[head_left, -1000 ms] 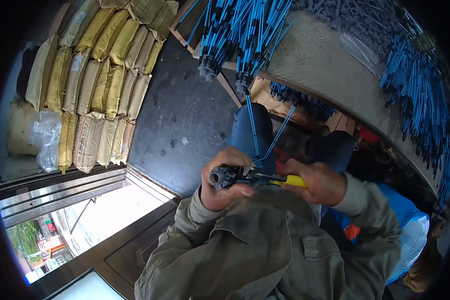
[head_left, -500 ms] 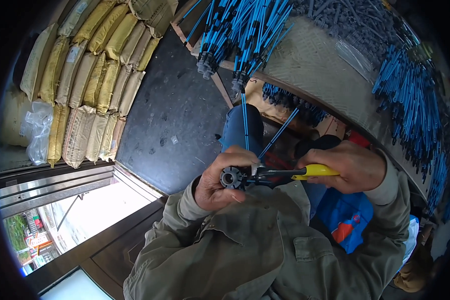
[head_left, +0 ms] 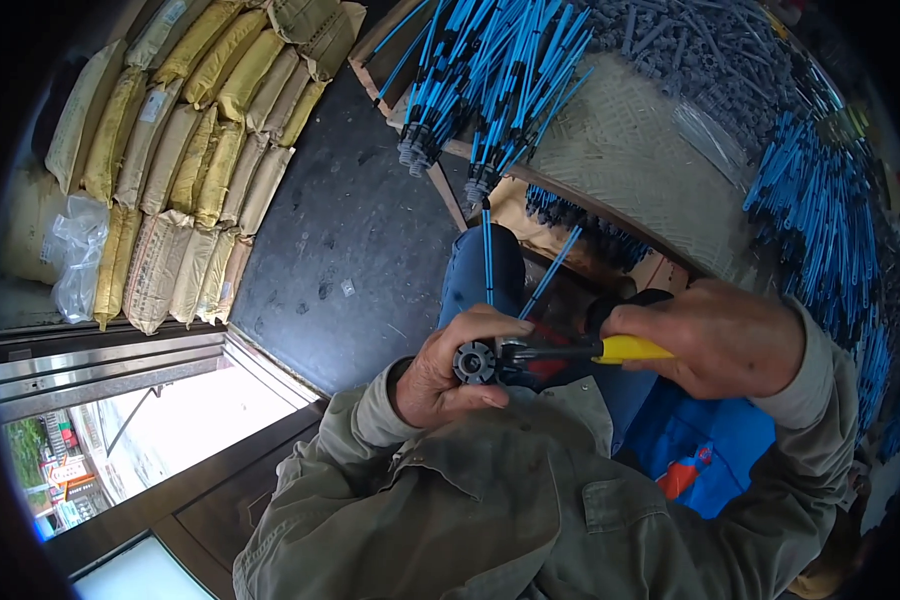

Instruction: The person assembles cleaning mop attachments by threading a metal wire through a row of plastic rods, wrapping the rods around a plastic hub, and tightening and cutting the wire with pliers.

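Note:
Low in front of my jacket, my left hand (head_left: 436, 372) is closed around a dark grey round slotted hub (head_left: 476, 363) with a hole in its middle. Thin blue-and-black rods (head_left: 488, 250) stretch away beyond that hand; one slants off to the right. My right hand (head_left: 735, 340) grips pliers (head_left: 630, 348) with a yellow handle and a dark second handle. Their metal jaws meet the right side of the hub, next to my left thumb. Exactly what the jaws bite on is too small to make out.
A board-topped table (head_left: 630, 150) holds bundled blue rods (head_left: 515, 70), a heap of grey plastic parts (head_left: 690, 50) and more blue rods (head_left: 820, 220) at right. Stacked sacks (head_left: 185, 160) stand at left on dark floor (head_left: 350, 230). A blue bag (head_left: 710, 445) lies by my right forearm.
My right hand has shifted to the right, the pliers' jaws staying beside the hub. The hub has turned slightly and moved a little right in my left hand.

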The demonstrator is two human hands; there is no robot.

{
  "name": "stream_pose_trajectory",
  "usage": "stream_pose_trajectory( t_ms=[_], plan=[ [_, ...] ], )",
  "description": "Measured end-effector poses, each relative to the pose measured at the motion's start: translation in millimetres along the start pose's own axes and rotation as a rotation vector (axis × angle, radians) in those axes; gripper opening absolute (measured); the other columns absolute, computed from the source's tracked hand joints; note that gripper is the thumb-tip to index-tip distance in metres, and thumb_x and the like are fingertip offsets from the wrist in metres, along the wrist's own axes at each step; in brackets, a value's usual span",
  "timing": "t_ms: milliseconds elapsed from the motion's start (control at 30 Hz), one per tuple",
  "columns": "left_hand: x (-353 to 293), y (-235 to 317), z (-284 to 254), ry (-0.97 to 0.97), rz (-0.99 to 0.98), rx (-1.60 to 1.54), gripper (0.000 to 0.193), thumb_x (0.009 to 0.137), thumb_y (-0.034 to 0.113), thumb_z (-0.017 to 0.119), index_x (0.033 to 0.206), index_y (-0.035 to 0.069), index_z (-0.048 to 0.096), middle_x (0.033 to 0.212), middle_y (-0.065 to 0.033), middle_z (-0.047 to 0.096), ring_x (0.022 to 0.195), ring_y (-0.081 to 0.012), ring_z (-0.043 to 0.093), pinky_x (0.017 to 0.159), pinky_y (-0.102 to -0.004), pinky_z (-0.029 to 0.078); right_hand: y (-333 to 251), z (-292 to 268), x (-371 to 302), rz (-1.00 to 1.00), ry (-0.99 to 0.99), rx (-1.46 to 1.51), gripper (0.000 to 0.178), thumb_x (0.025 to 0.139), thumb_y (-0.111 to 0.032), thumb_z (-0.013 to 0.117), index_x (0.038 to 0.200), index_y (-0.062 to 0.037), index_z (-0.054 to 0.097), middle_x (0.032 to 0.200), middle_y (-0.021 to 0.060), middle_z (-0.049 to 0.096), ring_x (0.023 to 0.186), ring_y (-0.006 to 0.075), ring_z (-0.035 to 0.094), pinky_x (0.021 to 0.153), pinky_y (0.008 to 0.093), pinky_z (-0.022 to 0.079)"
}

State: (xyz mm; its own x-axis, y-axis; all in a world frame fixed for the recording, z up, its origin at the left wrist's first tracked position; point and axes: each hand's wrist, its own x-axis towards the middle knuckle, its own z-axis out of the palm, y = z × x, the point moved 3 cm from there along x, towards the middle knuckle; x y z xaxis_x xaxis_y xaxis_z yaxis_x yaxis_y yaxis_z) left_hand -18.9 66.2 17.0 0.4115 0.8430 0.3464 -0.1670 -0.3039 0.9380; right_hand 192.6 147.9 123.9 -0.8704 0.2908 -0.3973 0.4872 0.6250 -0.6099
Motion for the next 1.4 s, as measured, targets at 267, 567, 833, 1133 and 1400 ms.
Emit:
stream_pose_trajectory(
  t_ms=[267, 567, 833, 1133, 1400],
  plan=[
    [8.6, -9.8, 2.7, 0.077, 0.022, 0.132, 0.059, 0.084, 0.045, 0.057, 0.116, -0.002, 0.042, 0.091, -0.0150, 0.058, 0.081, -0.0226, 0.057, 0.072, -0.0366, 0.045, 6.9, 0.5, 4.4, 0.037, 0.111, -0.144, 0.033, 0.076, -0.006, 0.061, 0.108, -0.0083, 0.052, 0.080, 0.0120, 0.061, 0.066, 0.0316, 0.061, 0.056, 0.0394, 0.048],
    [-59.0, 12.0, -108.8, 0.900, 0.152, -0.094, 0.070, 0.087, 0.063, 0.035, 0.115, 0.000, 0.049, 0.074, -0.0100, 0.057, 0.070, -0.0208, 0.057, 0.070, -0.0349, 0.049, 127.3, 4.8, -0.3, 0.504, 0.858, -0.712, 0.035, 0.078, -0.020, 0.066, 0.112, -0.0164, 0.056, 0.094, 0.0062, 0.062, 0.073, 0.0280, 0.063, 0.059, 0.0366, 0.051],
    [-185.1, 3.5, -193.4, 0.889, 0.387, -0.893, 0.056, 0.087, 0.053, 0.048, 0.109, 0.001, 0.056, 0.085, -0.0059, 0.058, 0.081, -0.0196, 0.055, 0.079, -0.0338, 0.045, 91.2, 56.1, 20.2, 0.095, 1.089, -0.731, 0.055, 0.074, -0.035, 0.069, 0.119, -0.0075, 0.053, 0.111, 0.0129, 0.056, 0.100, 0.0307, 0.056, 0.084, 0.0361, 0.047],
    [-170.9, -114.7, -110.1, 0.984, 0.106, -1.361, 0.051, 0.084, 0.047, 0.056, 0.109, 0.002, 0.051, 0.091, -0.0054, 0.059, 0.088, -0.0197, 0.056, 0.082, -0.0311, 0.045, -28.1, 138.6, 153.1, -0.616, 0.792, -0.001, 0.053, 0.078, -0.032, 0.065, 0.121, -0.0057, 0.049, 0.130, 0.0168, 0.041, 0.121, 0.0315, 0.042, 0.099, 0.0435, 0.036],
    [-133.6, -133.4, -18.2, 0.896, -0.063, -1.800, 0.052, 0.084, 0.045, 0.054, 0.113, 0.002, 0.050, 0.097, -0.0117, 0.060, 0.088, -0.0270, 0.059, 0.078, -0.0388, 0.049, -45.6, 124.0, 147.0, -0.754, 0.670, 0.410, 0.036, 0.071, -0.013, 0.071, 0.103, -0.0054, 0.056, 0.102, 0.0126, 0.058, 0.104, 0.0300, 0.056, 0.093, 0.0408, 0.041]
  ],
)
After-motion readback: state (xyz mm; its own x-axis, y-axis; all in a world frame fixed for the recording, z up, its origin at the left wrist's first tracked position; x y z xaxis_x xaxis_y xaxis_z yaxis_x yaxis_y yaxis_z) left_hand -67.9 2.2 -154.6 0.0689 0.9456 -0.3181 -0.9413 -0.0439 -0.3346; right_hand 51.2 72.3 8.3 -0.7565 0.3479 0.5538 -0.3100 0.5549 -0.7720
